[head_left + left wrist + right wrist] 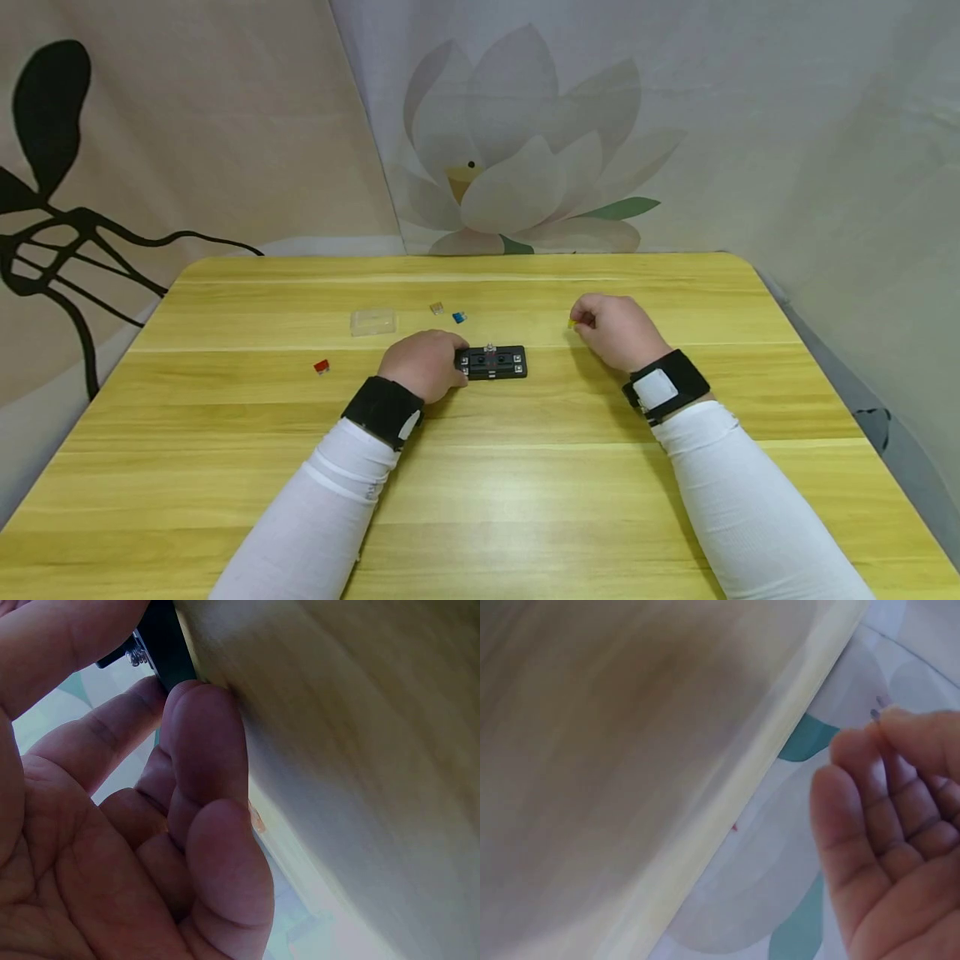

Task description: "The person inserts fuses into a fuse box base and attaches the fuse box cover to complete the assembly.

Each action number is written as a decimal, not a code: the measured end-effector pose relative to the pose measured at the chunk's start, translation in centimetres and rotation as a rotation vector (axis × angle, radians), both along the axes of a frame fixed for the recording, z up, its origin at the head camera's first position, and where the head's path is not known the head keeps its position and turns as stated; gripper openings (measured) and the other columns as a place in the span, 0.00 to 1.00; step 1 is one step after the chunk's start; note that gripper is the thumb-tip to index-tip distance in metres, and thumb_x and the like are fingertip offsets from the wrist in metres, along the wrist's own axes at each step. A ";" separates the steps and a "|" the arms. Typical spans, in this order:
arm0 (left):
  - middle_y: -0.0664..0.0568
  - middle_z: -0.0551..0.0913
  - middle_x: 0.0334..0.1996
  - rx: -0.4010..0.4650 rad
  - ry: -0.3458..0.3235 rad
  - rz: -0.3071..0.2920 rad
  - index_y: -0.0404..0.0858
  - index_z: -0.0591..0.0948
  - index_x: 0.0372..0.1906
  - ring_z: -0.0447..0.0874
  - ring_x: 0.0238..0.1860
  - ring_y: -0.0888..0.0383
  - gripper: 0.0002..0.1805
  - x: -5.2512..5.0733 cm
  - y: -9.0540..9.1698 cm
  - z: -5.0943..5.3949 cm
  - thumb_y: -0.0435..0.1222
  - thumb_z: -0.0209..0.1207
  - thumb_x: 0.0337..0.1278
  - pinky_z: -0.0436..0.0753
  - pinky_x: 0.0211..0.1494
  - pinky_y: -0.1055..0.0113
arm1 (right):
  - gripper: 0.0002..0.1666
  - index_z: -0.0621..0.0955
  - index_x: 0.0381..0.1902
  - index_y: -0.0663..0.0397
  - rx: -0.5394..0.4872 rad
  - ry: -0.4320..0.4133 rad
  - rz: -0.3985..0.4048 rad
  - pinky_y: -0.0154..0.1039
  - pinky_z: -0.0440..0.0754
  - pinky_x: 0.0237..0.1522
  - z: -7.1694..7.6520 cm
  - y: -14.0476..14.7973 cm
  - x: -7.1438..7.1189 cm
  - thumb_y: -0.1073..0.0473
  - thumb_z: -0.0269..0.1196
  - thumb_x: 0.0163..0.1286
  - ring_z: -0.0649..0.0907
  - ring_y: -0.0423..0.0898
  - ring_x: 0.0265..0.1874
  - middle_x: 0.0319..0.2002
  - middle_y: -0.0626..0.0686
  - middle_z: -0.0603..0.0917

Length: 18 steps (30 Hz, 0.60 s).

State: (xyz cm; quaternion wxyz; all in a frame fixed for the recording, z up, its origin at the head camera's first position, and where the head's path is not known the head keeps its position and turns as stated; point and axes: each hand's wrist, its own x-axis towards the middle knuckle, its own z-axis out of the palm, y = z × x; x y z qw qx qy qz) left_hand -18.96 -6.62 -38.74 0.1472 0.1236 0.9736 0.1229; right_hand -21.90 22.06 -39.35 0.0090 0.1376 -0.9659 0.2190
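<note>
My left hand grips the left end of a black fuse block, which lies on the table with metal terminals facing up. In the left wrist view, thumb and fingers close around the end of the block. Off to the right, my right hand pinches a small yellow blade fuse between thumb and forefinger, apart from the block. Two thin prongs stick out past the fingertips in the right wrist view; the fuse's body is mostly hidden there.
Behind the left hand lie a clear plastic cover, a pale brownish fuse and a blue fuse. A red fuse sits left of that hand. The wooden table ends at a flower-printed curtain.
</note>
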 end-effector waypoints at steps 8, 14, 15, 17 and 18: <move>0.49 0.85 0.63 -0.004 -0.008 0.007 0.45 0.83 0.67 0.84 0.56 0.51 0.29 0.0 0.0 -0.1 0.45 0.74 0.61 0.84 0.59 0.54 | 0.05 0.87 0.44 0.57 -0.053 0.009 0.023 0.50 0.87 0.49 0.4 -2.6 0.6 0.64 0.66 0.75 0.87 0.51 0.40 0.42 0.56 0.91; 0.49 0.86 0.63 -0.006 -0.007 0.009 0.46 0.83 0.67 0.84 0.56 0.51 0.29 0.0 0.0 0.0 0.46 0.74 0.61 0.84 0.60 0.54 | 0.06 0.88 0.46 0.57 -0.082 0.025 0.054 0.49 0.87 0.48 0.3 -3.8 0.9 0.65 0.66 0.75 0.88 0.51 0.41 0.43 0.55 0.91; 0.49 0.86 0.63 -0.007 -0.007 0.009 0.46 0.83 0.67 0.84 0.56 0.51 0.29 0.0 0.0 0.0 0.46 0.74 0.61 0.84 0.60 0.54 | 0.06 0.88 0.46 0.58 -0.082 0.030 0.067 0.49 0.87 0.48 0.3 -4.0 1.0 0.65 0.66 0.75 0.88 0.50 0.42 0.43 0.55 0.92; 0.49 0.85 0.63 -0.009 -0.007 0.011 0.46 0.83 0.67 0.84 0.56 0.51 0.29 0.0 0.0 0.0 0.46 0.74 0.61 0.84 0.60 0.54 | 0.07 0.88 0.47 0.57 -0.076 0.040 0.094 0.48 0.88 0.49 0.3 -4.4 1.1 0.65 0.66 0.75 0.89 0.50 0.42 0.44 0.55 0.92; 0.50 0.85 0.63 -0.010 -0.007 0.012 0.46 0.83 0.67 0.84 0.56 0.51 0.29 0.0 0.0 0.0 0.46 0.74 0.61 0.84 0.60 0.54 | 0.07 0.88 0.46 0.57 -0.076 0.043 0.106 0.48 0.88 0.49 0.4 -4.7 1.1 0.65 0.66 0.75 0.89 0.50 0.43 0.43 0.55 0.92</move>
